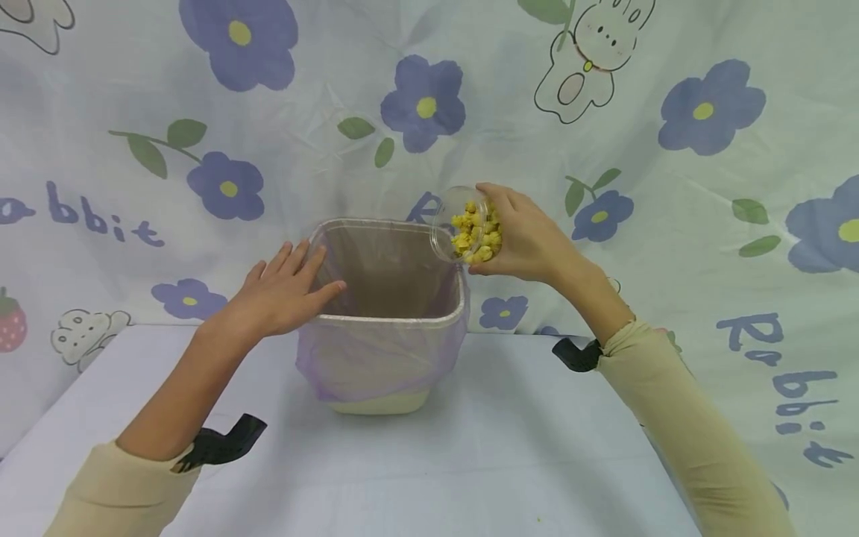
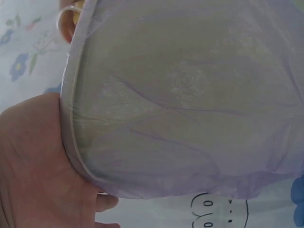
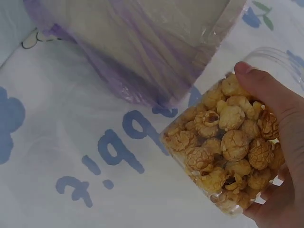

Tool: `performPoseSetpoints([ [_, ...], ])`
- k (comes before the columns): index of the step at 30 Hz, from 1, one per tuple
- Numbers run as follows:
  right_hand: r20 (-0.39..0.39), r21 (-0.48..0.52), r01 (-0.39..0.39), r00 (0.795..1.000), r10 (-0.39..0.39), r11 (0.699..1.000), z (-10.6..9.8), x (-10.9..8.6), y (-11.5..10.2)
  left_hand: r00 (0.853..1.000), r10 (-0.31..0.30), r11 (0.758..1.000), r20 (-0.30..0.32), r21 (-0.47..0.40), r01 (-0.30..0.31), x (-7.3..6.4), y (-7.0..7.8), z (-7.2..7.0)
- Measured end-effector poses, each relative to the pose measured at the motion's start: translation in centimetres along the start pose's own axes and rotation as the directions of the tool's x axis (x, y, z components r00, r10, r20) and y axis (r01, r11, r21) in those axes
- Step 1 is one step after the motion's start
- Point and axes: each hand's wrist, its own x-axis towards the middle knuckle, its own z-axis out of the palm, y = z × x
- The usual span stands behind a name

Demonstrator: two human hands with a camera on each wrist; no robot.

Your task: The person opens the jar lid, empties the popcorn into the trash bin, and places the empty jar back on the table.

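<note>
A pale bin (image 1: 385, 365), lined with a thin purple plastic bag (image 1: 322, 365), stands upright. Its mouth faces up. My left hand (image 1: 282, 291) rests on the bin's left rim with the fingers extended and spread; the palm lies along the lined edge in the left wrist view. Over the right rim, my right hand (image 1: 520, 231) grips a clear plastic jar (image 1: 433, 233), thumb on one side and fingers around the other. Lying tilted, the jar has its open mouth toward the bin. Round golden popcorn (image 3: 232, 142) fills its lower part.
The bin stands on a white-covered table (image 1: 403, 477). Close behind it hangs a white curtain (image 1: 322, 171) printed with purple flowers, rabbits and lettering. Black straps (image 1: 224, 441) show at both wrists, beside beige sleeves (image 1: 691, 425).
</note>
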Motion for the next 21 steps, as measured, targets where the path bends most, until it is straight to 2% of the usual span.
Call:
performPoseSetpoints([
  [8,0.012,-0.124,0.092,0.996,-0.091,0.988,0.2,1.2,-1.0,1.000,-0.003,1.000,0.001,-0.007,0.003,0.0,-0.1,-0.1],
  [21,-0.009,-0.282,0.223,0.972,-0.235,0.933,0.7,1.8,-1.3,1.000,0.000,1.000,-0.001,-0.015,0.000,0.0,-0.1,0.0],
])
